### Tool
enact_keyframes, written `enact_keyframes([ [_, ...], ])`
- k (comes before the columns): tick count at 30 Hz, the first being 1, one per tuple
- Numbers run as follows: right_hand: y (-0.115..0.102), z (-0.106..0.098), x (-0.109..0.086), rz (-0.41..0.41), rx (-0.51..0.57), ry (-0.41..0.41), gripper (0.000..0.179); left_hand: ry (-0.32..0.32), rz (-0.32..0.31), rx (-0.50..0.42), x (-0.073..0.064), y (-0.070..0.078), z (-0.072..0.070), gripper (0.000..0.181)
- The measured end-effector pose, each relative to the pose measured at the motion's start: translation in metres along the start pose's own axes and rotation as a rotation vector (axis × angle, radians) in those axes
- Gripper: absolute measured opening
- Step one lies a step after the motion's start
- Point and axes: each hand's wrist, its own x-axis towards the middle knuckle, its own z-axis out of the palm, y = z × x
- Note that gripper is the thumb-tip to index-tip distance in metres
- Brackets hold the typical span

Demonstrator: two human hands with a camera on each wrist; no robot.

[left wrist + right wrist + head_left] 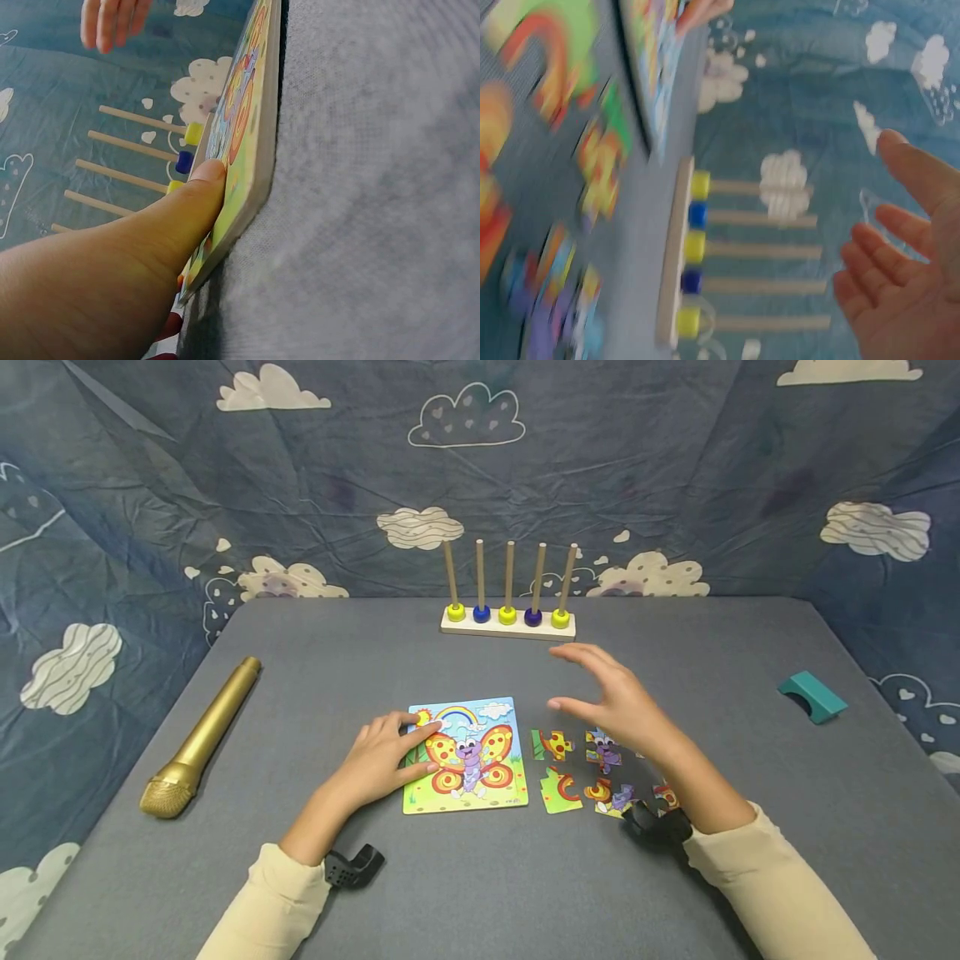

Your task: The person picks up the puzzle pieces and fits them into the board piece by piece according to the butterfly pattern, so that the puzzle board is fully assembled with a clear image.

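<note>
A square puzzle board [495, 787] with a butterfly, rainbow and sun picture lies flat on the grey table. My left hand [381, 757] rests on its left side, with thumb and forefinger stretched over the picture. In the left wrist view the thumb [191, 206] presses on the board's face near the edge. Raised above the table to the right is my right hand [622, 702], holding nothing, fingers extended and thumb apart. Below it lie several loose jigsaw pieces [559, 791] with similar butterfly parts; the right wrist and its camera partly hide some.
Behind the board stands a wooden peg rack [495, 627] with yellow and blue beads on upright sticks. A gold microphone [202, 735] lies at the left. A teal arch block [817, 695] is at the right. A cloud-patterned cloth [360, 468] hangs behind the table.
</note>
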Motion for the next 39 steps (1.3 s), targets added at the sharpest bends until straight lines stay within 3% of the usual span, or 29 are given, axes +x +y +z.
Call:
enact_keyframes([
  [6, 0.034, -0.022, -0.018, 0.070, -0.001, 0.093, 0.061, 0.001, 0.001, -0.003, 0.000, 0.000, 0.000, 0.059],
  [14, 0.075, -0.034, -0.037, 0.212, 0.057, 0.105, 0.060, 0.008, 0.004, 0.001, 0.001, -0.001, 0.001, 0.060],
  [30, 0.119, -0.042, -0.055, 0.310, 0.043, -0.114, 0.056, 0.005, -0.002, -0.006, 0.000, -0.002, 0.002, 0.059],
  [36, 0.125, -0.045, -0.057, 0.374, 0.023, -0.222, 0.055, 0.001, -0.003, -0.008, -0.001, 0.000, 0.001, 0.059],
  [39, 0.124, -0.045, -0.058, 0.361, 0.038, -0.247, 0.055, 0.000, -0.004, -0.012, -0.001, 0.000, 0.000, 0.059],
])
